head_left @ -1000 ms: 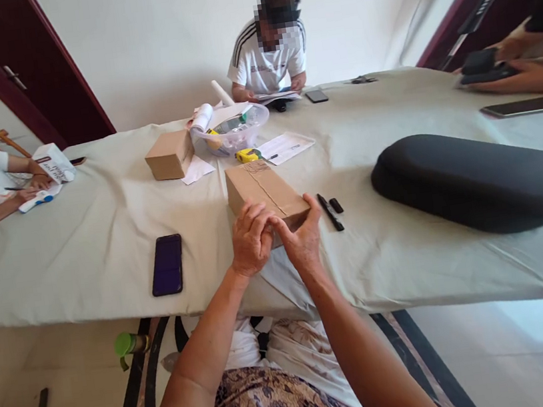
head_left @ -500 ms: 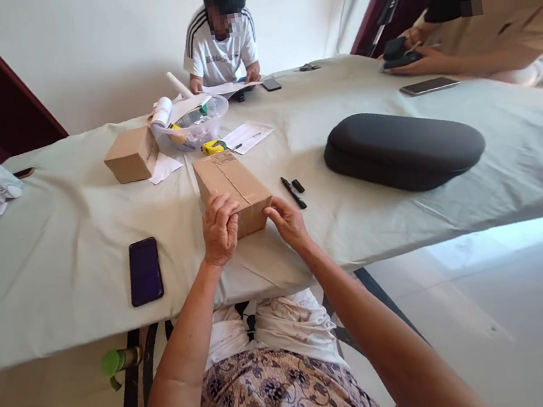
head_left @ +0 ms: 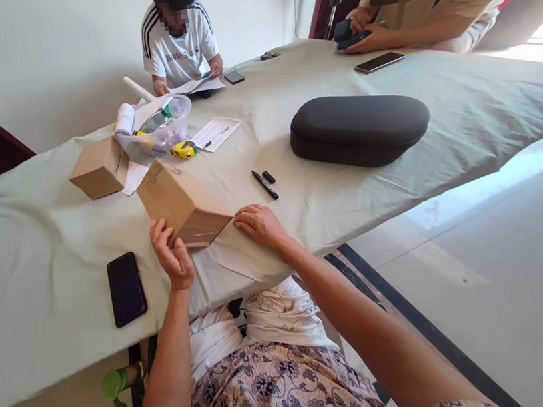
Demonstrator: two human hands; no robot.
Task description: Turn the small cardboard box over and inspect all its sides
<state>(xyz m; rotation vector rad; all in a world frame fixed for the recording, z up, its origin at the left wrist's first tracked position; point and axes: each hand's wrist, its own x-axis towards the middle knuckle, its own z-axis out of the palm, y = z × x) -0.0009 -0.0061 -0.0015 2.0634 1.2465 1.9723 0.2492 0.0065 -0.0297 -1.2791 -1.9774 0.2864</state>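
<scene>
In front of me a brown cardboard box is tipped onto an edge, its sides slanting. My left hand grips its near left side, fingers against the cardboard and thumb at the near end. At the near right corner, my right hand pinches the box with fingertips held together; its thumb is hidden. Beyond that hand lie a black marker, uncapped, and its cap. A dark phone rests left of my left hand.
A second cardboard box stands by a clear plastic basin of odds and ends. Near them are a yellow tape measure and paper. To the right lies a large black case. Two people sit across the table.
The box has been rolled from lying flat to a tilt, its top turned toward the left. Both hands have shifted with it, and my view has swung right.
</scene>
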